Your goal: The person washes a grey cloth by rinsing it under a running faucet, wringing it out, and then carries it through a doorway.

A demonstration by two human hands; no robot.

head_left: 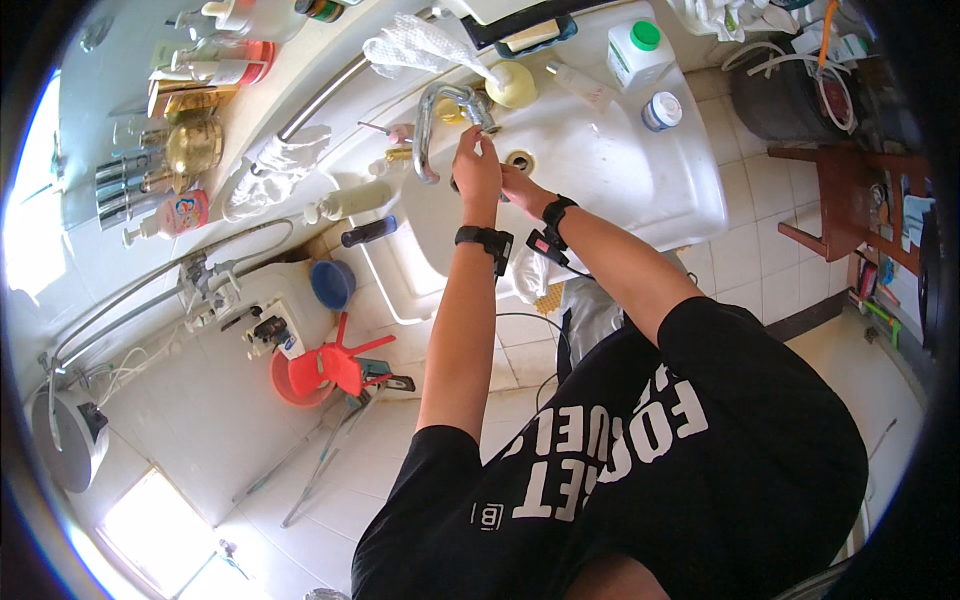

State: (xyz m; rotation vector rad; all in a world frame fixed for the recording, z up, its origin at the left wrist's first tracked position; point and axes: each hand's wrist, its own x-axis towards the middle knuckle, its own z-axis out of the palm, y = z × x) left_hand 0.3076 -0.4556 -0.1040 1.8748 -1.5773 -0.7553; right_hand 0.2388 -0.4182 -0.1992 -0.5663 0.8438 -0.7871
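My left hand (478,171) is over the white sink basin (645,176), with its fingertips beside the base of the chrome faucet (424,139). Thumb and fingers are bent close to each other; whether they hold anything is not clear. Just right of it, my right hand (527,193) reaches in with its fingers partly behind the left hand. A small dark thing shows at the edges between the hands, too hidden to name. The drain hole (520,160) lies just beyond my right hand. Both wrists wear black straps with small devices.
A pale yellow round container (512,84), a squeeze tube (577,84), a green-capped white bottle (640,51) and a white-lidded jar (661,112) stand or lie along the sink's rim. Left are a pale bottle (352,201) and a metal towel bar (324,103). A red stool (334,366) is on the lower left.
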